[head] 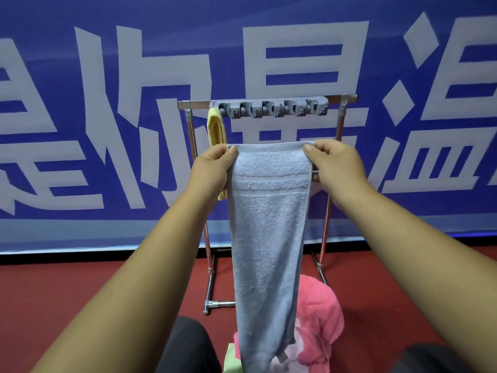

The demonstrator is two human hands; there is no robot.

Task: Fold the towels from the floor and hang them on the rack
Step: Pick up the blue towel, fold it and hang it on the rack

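Nearest the camera, dark-clothed knees (185, 345) frame a small heap on the red floor (94, 292). A pink towel (320, 319) lies crumpled there, with a corner of a pale green towel (230, 356) showing at its left edge. Neither is folded.

Above the heap, the blue towel (269, 238) hangs as a long narrow strip, apparently folded lengthwise, with its lower end reaching down in front of the pink towel. The left hand (212, 168) pinches the top left corner and the right hand (336, 162) pinches the top right corner. On each hand the fingers (231, 152) are closed on the top hem, thumb in front. The top edge is level and taut between them.

Handling: terry cloth is light, soft and limp. It has no stiffness and sags wherever it is unsupported. The pile should give good friction, so slip is unlikely. Hold at the two upper corners, as here, to keep the layers aligned; a single central hold would probably let them splay.

Beyond the hands stands the metal rack (326, 211). A yellow towel (215, 127) is already draped over its top bar at the left, just beside a grey clip strip (271, 109). The blue towel is in front of the rack and below the top bar, not yet on it. Judged next step: raise it and drape it over a free length of bar. A blue banner (134, 76) with white characters closes the background
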